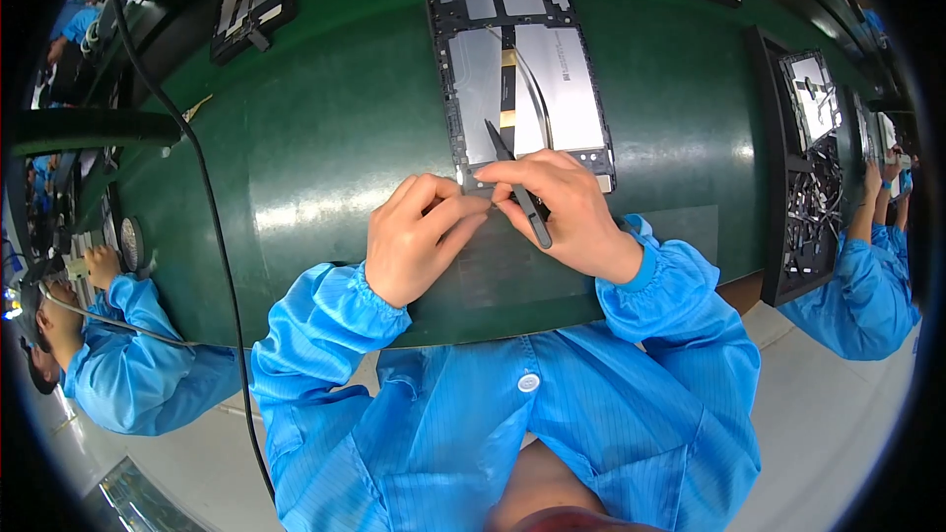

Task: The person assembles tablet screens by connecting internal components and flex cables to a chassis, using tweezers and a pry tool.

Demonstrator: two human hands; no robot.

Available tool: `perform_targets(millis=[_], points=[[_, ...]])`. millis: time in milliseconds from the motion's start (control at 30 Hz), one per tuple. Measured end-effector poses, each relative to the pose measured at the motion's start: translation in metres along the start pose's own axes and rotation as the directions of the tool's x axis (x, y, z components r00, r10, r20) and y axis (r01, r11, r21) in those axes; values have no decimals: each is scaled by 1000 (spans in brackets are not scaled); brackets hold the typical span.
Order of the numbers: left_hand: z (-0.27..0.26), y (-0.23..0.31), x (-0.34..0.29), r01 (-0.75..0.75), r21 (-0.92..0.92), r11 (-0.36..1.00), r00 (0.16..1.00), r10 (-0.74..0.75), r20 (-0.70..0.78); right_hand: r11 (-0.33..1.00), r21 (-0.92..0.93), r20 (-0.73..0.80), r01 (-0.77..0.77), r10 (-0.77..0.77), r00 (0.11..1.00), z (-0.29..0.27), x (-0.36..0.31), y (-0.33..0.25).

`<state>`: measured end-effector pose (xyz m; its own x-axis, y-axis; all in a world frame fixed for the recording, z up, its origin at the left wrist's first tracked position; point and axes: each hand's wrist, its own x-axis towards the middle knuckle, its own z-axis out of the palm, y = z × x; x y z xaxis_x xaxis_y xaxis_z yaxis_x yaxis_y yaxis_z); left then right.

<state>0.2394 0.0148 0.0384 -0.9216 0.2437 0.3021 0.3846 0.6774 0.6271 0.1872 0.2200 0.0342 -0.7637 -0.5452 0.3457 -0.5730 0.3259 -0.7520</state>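
While our right hand [572, 212] pinches a pair of black tweezers [517, 182], their tips point up and away from the grip onto the opened tablet [522, 79], which lies just beyond our fingers on the green belt [315, 128]. Beside that grip, our left hand [419, 236] curls narrow, fingertips pressed at the tablet's near edge; whether it holds anything, we cannot tell.
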Motion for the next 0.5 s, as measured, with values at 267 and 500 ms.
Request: perform_targets(millis=[267, 500], points=[[-2, -10, -10, -182, 223, 958, 983, 177, 43, 1000, 24, 15, -4, 4, 1000, 0, 2, 1], [-1, -16, -4, -105, -3, 994, 990, 104, -99, 1000, 19, 20, -17, 17, 1000, -1, 6, 1]])
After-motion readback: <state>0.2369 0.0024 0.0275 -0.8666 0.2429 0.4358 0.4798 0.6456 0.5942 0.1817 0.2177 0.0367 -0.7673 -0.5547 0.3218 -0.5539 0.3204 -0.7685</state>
